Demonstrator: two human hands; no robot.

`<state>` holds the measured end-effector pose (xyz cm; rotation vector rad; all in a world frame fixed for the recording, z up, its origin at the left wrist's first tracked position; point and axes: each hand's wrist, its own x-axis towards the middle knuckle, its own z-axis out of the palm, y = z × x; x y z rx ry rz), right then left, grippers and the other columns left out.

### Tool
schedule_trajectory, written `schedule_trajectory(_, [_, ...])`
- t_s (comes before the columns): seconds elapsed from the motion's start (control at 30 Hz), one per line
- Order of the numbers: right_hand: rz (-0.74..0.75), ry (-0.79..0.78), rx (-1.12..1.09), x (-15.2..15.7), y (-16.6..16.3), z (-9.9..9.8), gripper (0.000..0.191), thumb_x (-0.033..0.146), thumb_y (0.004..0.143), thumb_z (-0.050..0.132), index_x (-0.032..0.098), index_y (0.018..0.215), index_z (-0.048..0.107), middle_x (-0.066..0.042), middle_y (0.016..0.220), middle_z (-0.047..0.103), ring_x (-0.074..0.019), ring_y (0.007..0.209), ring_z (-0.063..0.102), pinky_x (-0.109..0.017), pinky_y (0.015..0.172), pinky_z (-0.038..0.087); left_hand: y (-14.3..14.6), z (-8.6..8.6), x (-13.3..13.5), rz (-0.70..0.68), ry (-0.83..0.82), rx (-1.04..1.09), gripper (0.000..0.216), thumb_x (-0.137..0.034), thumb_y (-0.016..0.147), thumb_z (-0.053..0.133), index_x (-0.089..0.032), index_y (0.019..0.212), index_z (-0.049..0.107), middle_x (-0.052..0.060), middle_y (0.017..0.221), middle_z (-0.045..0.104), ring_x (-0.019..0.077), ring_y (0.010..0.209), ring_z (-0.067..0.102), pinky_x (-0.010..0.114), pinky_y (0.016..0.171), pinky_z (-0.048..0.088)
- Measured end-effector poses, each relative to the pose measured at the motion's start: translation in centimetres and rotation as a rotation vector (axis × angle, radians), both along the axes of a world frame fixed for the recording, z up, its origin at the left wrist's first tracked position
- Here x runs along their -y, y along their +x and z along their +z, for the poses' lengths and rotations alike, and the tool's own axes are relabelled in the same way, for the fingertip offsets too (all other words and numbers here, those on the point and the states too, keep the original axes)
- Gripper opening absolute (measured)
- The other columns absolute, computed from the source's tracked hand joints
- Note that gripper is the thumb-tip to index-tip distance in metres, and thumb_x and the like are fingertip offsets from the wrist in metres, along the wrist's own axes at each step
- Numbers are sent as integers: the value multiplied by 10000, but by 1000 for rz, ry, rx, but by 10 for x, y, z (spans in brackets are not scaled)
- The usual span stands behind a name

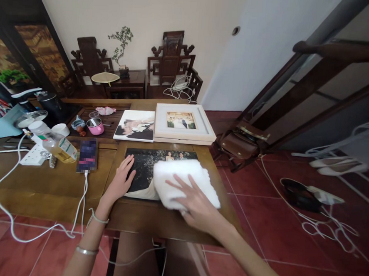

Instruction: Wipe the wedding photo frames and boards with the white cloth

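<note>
A dark photo print lies flat on the wooden table in front of me. My left hand rests on its left edge, fingers spread and flat, holding it down. A folded white cloth covers the print's right part. My right hand presses flat on that cloth with fingers stretched out. Behind the print sit a second photo print and a white framed picture.
A phone on a white charging cable lies left of the print. Further left are a bottle, a power strip and a pink pot. Carved chairs stand behind. A brown bag and cables lie on the red floor.
</note>
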<state>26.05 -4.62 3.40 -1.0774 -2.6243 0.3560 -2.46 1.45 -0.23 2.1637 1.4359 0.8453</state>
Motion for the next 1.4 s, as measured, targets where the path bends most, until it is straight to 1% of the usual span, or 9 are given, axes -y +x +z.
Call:
schedule_trajectory(0.17, [-145, 40, 47, -90, -26, 5, 529, 64, 705, 461, 199, 1202, 586, -95, 1413, 428, -337, 1356, 248, -653, 1045, 172, -2, -2, 0, 6, -19, 37, 431, -295, 963, 269, -261, 1389, 332, 83, 1489, 305, 200, 1396, 224, 505, 1120, 202])
schedule_trajectory(0.27, [-193, 44, 61, -101, -39, 7, 503, 84, 739, 465, 186, 1219, 575, -109, 1400, 443, -352, 1347, 259, -668, 1037, 164, -2, -3, -1, 8, -11, 51, 432, -285, 963, 258, -255, 1386, 338, 86, 1482, 317, 202, 1393, 232, 509, 1122, 203])
schedule_trajectory(0.53, [69, -39, 25, 24, -44, 4, 487, 71, 625, 496, 252, 1039, 676, -41, 1491, 296, -355, 1392, 74, -664, 1068, -2, 0, -4, -1, 17, 2, 53, 438, -269, 959, 266, -257, 1393, 327, 80, 1478, 321, 199, 1391, 237, 488, 1129, 195])
schedule_trajectory(0.63, [122, -71, 8, 37, -37, 4, 486, 89, 606, 504, 272, 1021, 680, -10, 1488, 303, -336, 1393, 106, -645, 1081, -7, 0, -4, 0, 18, -13, 52, 438, -262, 960, 263, -259, 1394, 324, 80, 1482, 315, 199, 1393, 230, 496, 1127, 188])
schedule_trajectory(0.9, [-112, 13, 60, -80, -61, 11, 505, 116, 727, 476, 223, 1209, 586, -72, 1418, 426, -319, 1358, 240, -633, 1062, 130, -1, -5, -1, -4, -11, 77, 436, -264, 961, 268, -248, 1391, 338, 90, 1480, 320, 206, 1391, 231, 506, 1126, 185])
schedule_trajectory(1.0, [-179, 29, 81, -103, -81, 12, 487, 137, 755, 479, 204, 1229, 569, -91, 1411, 433, -344, 1347, 246, -657, 1042, 144, -2, -6, -2, 1, -7, 84, 435, -267, 959, 275, -241, 1386, 350, 92, 1475, 328, 205, 1386, 243, 499, 1127, 194])
schedule_trajectory(1.1, [-131, 47, 62, -82, -91, 8, 474, 120, 741, 492, 214, 1194, 597, -87, 1425, 414, -363, 1360, 204, -668, 1051, 94, -2, -6, -3, 2, -9, 83, 434, -267, 957, 277, -243, 1384, 355, 87, 1471, 334, 202, 1386, 245, 489, 1131, 195])
schedule_trajectory(1.2, [-8, 21, 21, -32, -84, 5, 446, 105, 712, 501, 243, 1111, 647, -64, 1444, 386, -360, 1379, 147, -665, 1064, 45, -2, -6, -3, 6, -21, 71, 437, -268, 958, 277, -244, 1388, 348, 84, 1476, 327, 203, 1386, 243, 490, 1131, 191])
schedule_trajectory(1.4, [45, -47, -14, 32, -28, 3, 440, 65, 596, 480, 243, 939, 692, -8, 1455, 371, -304, 1390, 156, -615, 1103, 48, -1, -5, -1, 11, -15, 96, 432, -264, 959, 282, -254, 1385, 351, 84, 1477, 330, 202, 1387, 245, 495, 1130, 183])
